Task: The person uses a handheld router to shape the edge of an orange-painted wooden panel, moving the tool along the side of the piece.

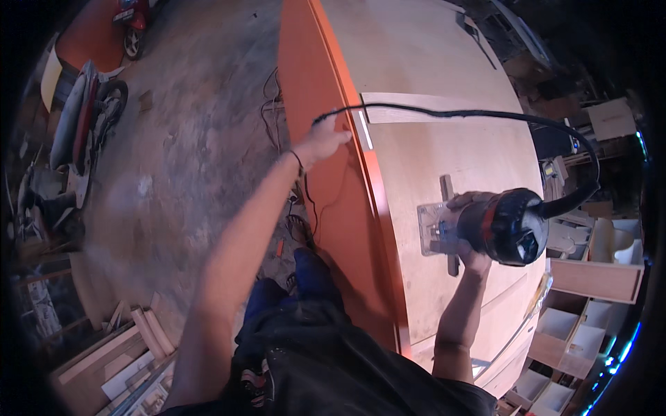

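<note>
My right hand (pixel 474 258) is wrapped round a trim router (pixel 503 225) with a black body, a red band and a clear base (pixel 431 229). The router lies tilted over on its side above a pale wooden panel, its bit end toward the orange board. A dark bar (pixel 447 186) crosses beside the base. Stretched out to the far left, my left hand (pixel 323 141) is closed on the router's black power cord (pixel 444 112), over the edge of the upright orange board (pixel 333 208). From there the cord arcs across to the router's back end and also hangs down the board's face.
The pale panel (pixel 409 152) carries a thin wooden strip (pixel 395 109). Open wooden drawers (pixel 596 277) are stacked at right. Wood offcuts (pixel 152 333) lean at lower left. A motorcycle (pixel 90 125) stands across the concrete floor (pixel 187 139). Loose cable lies by the board's foot.
</note>
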A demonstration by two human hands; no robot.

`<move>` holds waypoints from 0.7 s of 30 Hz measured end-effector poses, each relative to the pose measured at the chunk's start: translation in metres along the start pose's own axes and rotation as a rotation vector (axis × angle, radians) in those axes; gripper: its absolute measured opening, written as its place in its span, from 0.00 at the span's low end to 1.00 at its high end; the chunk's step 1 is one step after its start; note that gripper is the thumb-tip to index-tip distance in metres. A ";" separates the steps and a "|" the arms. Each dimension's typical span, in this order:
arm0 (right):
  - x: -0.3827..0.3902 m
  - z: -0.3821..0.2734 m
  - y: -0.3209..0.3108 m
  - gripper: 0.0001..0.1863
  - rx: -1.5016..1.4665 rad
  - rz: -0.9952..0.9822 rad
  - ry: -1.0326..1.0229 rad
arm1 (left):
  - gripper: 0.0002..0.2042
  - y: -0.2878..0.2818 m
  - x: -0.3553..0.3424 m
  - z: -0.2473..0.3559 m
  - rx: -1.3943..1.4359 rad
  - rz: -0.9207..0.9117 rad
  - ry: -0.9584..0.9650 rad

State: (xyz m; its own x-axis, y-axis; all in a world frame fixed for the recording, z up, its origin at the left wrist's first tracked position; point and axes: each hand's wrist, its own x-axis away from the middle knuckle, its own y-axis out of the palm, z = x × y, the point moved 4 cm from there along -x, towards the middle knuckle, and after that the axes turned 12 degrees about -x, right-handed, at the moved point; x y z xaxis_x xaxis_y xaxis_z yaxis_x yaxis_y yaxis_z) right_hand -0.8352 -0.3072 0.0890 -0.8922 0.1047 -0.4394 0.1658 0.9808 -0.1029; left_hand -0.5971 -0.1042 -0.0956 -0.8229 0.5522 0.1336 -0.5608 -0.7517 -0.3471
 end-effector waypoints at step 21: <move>-0.113 0.158 0.043 0.39 -0.465 0.048 0.056 | 0.47 -0.033 -0.066 -0.024 0.300 -0.105 -0.214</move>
State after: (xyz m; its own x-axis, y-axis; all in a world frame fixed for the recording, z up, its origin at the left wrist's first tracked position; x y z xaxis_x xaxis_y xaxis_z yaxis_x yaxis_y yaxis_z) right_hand -0.6607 -0.3026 -0.0072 -0.9113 0.1478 -0.3842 0.0128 0.9431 0.3323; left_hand -0.5218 -0.1075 -0.1148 -0.7422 0.5679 0.3559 -0.6188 -0.7847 -0.0382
